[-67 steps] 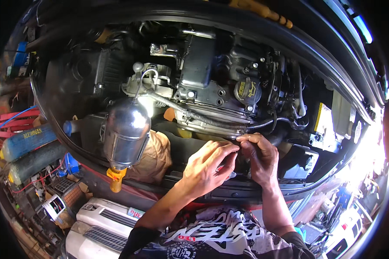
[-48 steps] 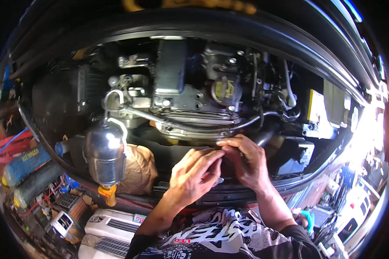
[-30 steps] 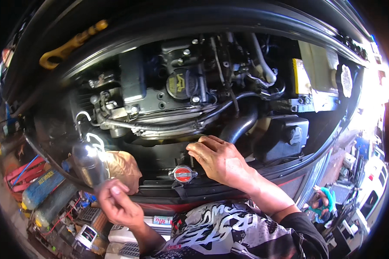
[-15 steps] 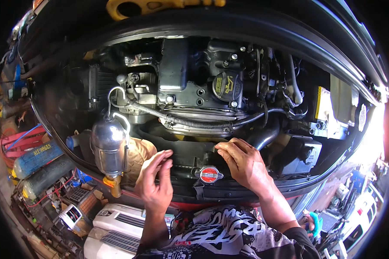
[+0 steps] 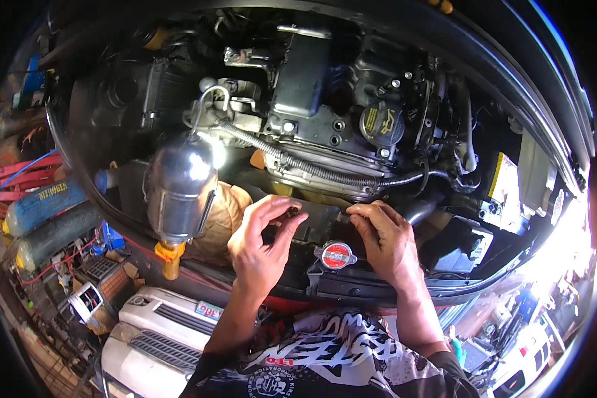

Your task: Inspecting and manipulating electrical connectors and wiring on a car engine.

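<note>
My left hand (image 5: 259,242) is over the black radiator shroud (image 5: 322,222), thumb and fingers curled toward each other. A small dark part (image 5: 292,211) shows at its fingertips; its kind is too small to tell. To the right, my right hand (image 5: 386,242) has thumb and fingertips drawn together at the shroud's upper edge. Whatever they grip is hidden. Between and just below the hands sits a round red and silver radiator cap (image 5: 337,255). Beyond them is the engine, with a black oil filler cap (image 5: 382,125) and a ribbed hose (image 5: 298,163) running across its front.
A metal work lamp (image 5: 182,192) with a yellow handle hangs left of my left hand. Behind it is a tan sheet (image 5: 227,215). A black plastic box (image 5: 459,244) lies right of my right hand. Gas cylinders (image 5: 50,198) and a white vehicle (image 5: 159,331) stand outside the bay.
The view has turned and shifted. My left hand has risen closer to the shroud's edge, fingers more curled, and a small dark part now shows there. My right hand stays at the shroud's edge.
</note>
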The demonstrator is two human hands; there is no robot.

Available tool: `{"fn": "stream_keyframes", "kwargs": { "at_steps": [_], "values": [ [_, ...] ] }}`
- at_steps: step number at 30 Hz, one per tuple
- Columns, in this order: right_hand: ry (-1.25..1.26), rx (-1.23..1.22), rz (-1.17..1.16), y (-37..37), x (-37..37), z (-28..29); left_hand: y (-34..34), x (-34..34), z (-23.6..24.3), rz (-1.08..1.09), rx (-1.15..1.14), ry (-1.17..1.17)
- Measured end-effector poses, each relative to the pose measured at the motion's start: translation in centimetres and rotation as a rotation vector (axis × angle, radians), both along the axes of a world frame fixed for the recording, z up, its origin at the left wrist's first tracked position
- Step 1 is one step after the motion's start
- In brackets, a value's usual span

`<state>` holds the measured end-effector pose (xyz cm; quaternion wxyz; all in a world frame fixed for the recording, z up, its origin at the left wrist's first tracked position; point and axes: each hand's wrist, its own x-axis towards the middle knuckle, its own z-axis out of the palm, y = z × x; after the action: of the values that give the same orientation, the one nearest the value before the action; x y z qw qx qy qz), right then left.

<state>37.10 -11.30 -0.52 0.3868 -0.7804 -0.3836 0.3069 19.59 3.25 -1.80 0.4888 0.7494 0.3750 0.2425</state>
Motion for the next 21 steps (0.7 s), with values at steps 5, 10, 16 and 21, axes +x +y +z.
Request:
{"fn": "stream_keyframes", "kwargs": {
  "at_steps": [5,10,16,21],
  "values": [
    [-0.007,0.001,-0.034,0.0,0.0,0.2,0.1,0.4,0.2,-0.022,-0.019,-0.028],
    [0.013,-0.001,-0.040,0.1,-0.1,0.3,0.6,0.3,1.0,-0.093,0.067,0.087],
    [0.003,-0.051,-0.020,0.1,0.0,0.6,0.7,0.5,1.4,-0.099,0.072,0.127],
    [-0.015,-0.019,-0.014,0.3,-0.2,0.3,0.6,0.2,1.2,-0.079,0.051,0.116]
  ]
}}
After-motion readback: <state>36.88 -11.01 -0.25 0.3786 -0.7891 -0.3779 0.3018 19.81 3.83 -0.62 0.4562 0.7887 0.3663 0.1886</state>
